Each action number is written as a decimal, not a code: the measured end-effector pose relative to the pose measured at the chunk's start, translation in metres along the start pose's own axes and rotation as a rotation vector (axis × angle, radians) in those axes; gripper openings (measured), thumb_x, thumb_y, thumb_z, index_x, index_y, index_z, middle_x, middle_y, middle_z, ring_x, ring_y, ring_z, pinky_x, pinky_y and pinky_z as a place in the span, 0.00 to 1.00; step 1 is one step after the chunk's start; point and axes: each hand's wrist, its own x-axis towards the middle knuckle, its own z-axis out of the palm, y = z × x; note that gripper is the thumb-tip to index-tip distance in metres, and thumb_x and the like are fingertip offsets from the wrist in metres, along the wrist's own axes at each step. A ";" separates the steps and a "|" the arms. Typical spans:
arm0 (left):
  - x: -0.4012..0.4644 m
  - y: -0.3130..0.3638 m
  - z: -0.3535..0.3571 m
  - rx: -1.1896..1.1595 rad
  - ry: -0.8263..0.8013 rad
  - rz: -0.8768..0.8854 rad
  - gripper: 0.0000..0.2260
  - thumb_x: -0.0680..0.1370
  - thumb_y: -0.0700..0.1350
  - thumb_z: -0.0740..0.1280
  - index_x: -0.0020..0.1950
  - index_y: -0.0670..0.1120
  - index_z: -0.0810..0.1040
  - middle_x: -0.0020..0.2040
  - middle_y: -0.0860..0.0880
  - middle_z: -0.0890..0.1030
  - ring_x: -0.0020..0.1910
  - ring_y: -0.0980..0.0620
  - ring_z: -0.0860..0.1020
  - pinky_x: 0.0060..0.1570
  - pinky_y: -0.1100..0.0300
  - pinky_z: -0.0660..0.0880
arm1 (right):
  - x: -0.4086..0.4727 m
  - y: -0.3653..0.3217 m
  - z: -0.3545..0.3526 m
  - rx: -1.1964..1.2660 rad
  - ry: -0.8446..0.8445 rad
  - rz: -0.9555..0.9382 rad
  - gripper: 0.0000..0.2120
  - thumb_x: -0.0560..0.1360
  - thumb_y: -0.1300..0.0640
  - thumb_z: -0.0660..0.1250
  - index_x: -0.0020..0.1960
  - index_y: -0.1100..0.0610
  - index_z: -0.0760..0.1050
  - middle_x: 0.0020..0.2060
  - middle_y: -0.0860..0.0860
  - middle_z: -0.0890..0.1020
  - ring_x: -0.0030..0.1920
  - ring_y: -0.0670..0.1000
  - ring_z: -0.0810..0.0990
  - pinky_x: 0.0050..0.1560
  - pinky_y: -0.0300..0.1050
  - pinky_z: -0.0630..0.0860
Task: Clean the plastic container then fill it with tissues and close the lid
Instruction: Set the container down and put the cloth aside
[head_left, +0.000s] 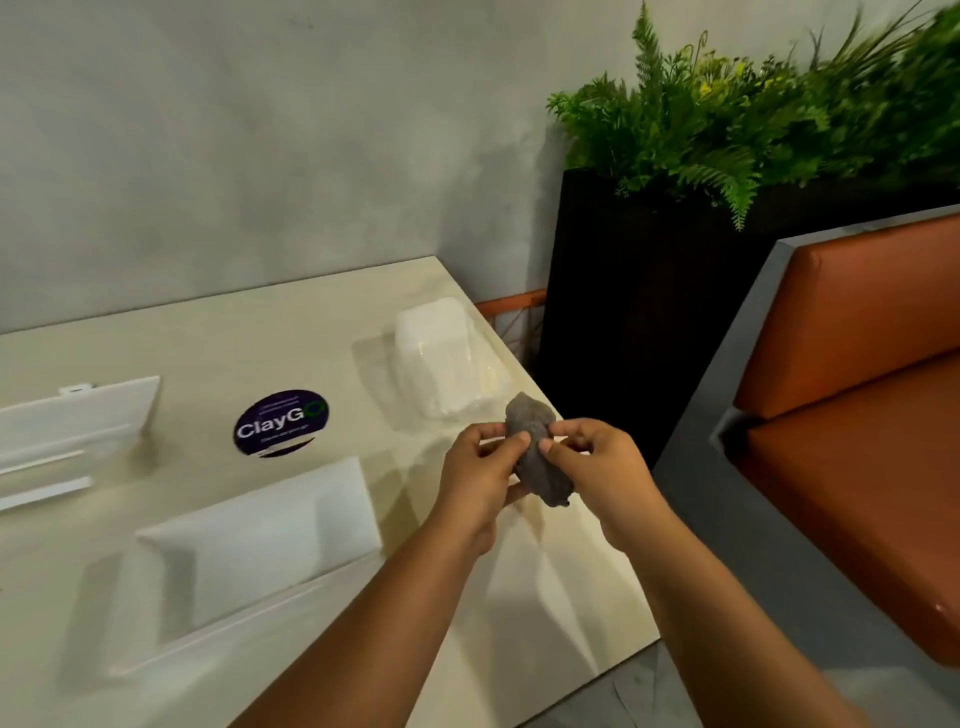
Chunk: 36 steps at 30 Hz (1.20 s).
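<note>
Head view: white plastic container (244, 545) lies on the table (291, 332) near the front edge, open side up as far as the blur allows, left of both forearms. Its lid (78, 421), flat and white, sits toward the left edge, well apart from the container. Tissue pack (447, 364), white stack in clear wrap, rests near the table's far right corner.

Grey cloth (537, 457), crumpled, is held above the right side of the table, between container and tissue pack. Left hand (480, 467): fingers curled, pinching the cloth's left side. Right hand (597, 457): thumb and fingertips pinching the cloth's right side. Cloth does not touch the table or the container.

Round dark sticker (280, 423) reading "ClayG…" is stuck to the tabletop between lid and tissue pack, beyond the container.

Surface: pale cream, faint wood grain, glossy, soft shadows under the hands and container. Far edge meets a grey concrete-look wall (260, 156). Beyond the right edge: tall black planter (649, 312) with green ferns (753, 114), and a bench seat (857, 441) with orange-brown cushions in a grey frame. Grey floor (639, 696) shows past the front right corner.
</note>
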 end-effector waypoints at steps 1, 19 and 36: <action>0.005 -0.006 0.006 0.014 0.013 -0.011 0.07 0.76 0.42 0.70 0.52 0.46 0.76 0.50 0.42 0.82 0.46 0.47 0.83 0.41 0.53 0.82 | 0.007 0.007 -0.005 -0.029 -0.005 -0.001 0.07 0.76 0.57 0.70 0.53 0.56 0.78 0.41 0.55 0.83 0.42 0.52 0.83 0.40 0.46 0.81; 0.048 0.035 -0.001 0.622 0.430 0.066 0.20 0.73 0.60 0.69 0.52 0.46 0.71 0.50 0.48 0.76 0.45 0.50 0.78 0.43 0.53 0.80 | 0.107 -0.011 -0.024 -0.566 -0.280 -0.062 0.17 0.70 0.39 0.71 0.47 0.52 0.75 0.40 0.48 0.79 0.38 0.46 0.77 0.34 0.40 0.73; 0.125 0.044 -0.028 0.536 0.528 0.008 0.25 0.77 0.50 0.67 0.71 0.43 0.64 0.67 0.44 0.71 0.62 0.43 0.73 0.56 0.56 0.71 | 0.188 -0.016 0.063 -0.259 -0.375 0.061 0.14 0.77 0.52 0.67 0.37 0.57 0.69 0.41 0.57 0.77 0.38 0.58 0.77 0.35 0.48 0.76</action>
